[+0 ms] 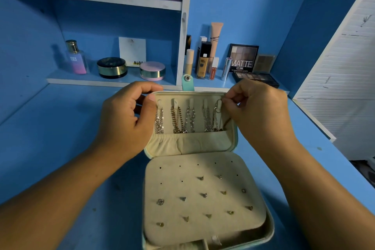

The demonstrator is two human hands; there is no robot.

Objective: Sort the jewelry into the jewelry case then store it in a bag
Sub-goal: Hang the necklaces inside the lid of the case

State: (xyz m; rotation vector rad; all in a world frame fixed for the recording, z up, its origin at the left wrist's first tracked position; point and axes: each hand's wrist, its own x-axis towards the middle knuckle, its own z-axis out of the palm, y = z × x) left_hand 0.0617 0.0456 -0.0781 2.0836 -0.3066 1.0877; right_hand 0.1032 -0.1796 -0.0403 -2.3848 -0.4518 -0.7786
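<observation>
At the left, the left hand point(129, 115) is gripping the left edge of the raised lid of the jewelry case point(203, 145). Its thumb is lying on the lining by the first hook and the other fingers are curling behind, apparently bracing the lid upright so the hooks are facing the person. The case is sitting open on the blue table point(60, 138), centre and near, with its teal snap tab point(187, 83) standing above the lid's far edge. Across the lid, chains are hanging from the row of hooks, from a silver chain point(159, 122) at the left to a beaded rose chain point(178, 119) beside it. Their tails are tucking into the elastic pocket point(168, 143) below, which is likely stopping them from tangling. On the flat near half, studs point(204, 195) are sitting pushed into the earring panel point(172, 176), with several holes showing unfilled. At the right, the right hand point(257, 111) is pinching the ring of the rightmost chain point(216, 116) between thumb and forefinger at the last hook, seemingly fastening it there. No bag is showing.
</observation>
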